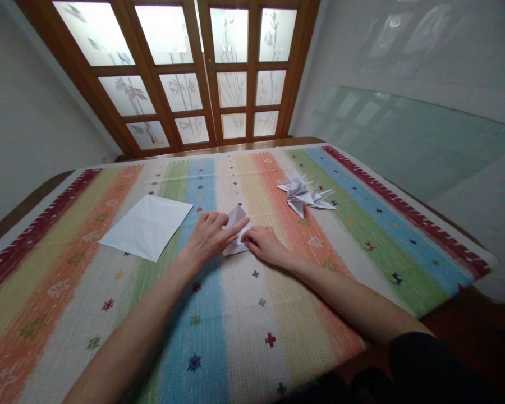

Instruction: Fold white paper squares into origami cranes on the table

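Note:
Between my hands a small piece of folded white paper (235, 248) lies on the tablecloth, its pointed top toward the far side. My left hand (208, 235) rests on its left part, with the index finger stretched across the paper and the other fingers curled against it. At the lower right edge of the paper, my right hand (265, 242) is closed, thumb and fingers pinching the paper. Both hands partly cover the folds. A larger white square sheet (147, 227) with faint creases lies flat to the left.
Several folded paper cranes (303, 193) sit in a cluster at the right. A striped tablecloth (248, 303) covers the table. Beyond its far edge stand wooden doors (206, 73) with frosted panes. A glass panel (404, 140) leans along the right wall.

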The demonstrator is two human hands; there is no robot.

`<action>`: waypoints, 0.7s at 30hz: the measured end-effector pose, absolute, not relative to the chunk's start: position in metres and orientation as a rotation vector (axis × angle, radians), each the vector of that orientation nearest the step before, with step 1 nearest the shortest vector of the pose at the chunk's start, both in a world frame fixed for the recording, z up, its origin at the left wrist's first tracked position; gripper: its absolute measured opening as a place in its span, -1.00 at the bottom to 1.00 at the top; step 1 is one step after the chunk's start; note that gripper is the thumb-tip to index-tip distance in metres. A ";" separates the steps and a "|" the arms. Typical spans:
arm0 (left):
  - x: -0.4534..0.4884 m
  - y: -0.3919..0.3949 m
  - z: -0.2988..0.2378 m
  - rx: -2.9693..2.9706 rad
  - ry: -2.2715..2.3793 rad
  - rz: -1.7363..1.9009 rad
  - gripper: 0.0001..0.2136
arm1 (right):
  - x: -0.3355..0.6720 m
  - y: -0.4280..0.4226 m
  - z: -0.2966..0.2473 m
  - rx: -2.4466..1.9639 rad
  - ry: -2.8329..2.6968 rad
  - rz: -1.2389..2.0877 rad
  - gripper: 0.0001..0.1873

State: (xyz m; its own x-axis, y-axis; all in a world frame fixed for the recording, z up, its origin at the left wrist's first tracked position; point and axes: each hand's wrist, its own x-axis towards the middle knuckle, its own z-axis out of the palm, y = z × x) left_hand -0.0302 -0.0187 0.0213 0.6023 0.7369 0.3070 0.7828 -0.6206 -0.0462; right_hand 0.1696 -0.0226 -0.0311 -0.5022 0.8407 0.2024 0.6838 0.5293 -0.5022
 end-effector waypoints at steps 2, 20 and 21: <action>-0.027 -0.019 0.042 -2.726 -1.142 -0.017 -0.63 | 0.169 -0.023 -0.031 -1.247 -2.345 0.508 -0.87; -0.013 -0.001 0.059 -2.570 -1.495 -0.078 -0.87 | 0.170 -0.023 -0.033 -1.245 -2.357 0.498 -0.89; -0.015 -0.002 0.058 -2.564 -1.475 -0.152 -0.81 | 0.170 -0.023 -0.033 -1.244 -2.357 0.500 -0.89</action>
State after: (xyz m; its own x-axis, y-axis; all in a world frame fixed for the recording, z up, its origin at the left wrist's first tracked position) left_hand -0.0153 -0.0023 0.0582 0.5028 0.8460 0.1772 0.8644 -0.4919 -0.1043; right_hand 0.1702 -0.0228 -0.0330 -0.5070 0.8382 0.2008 0.6845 0.5331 -0.4972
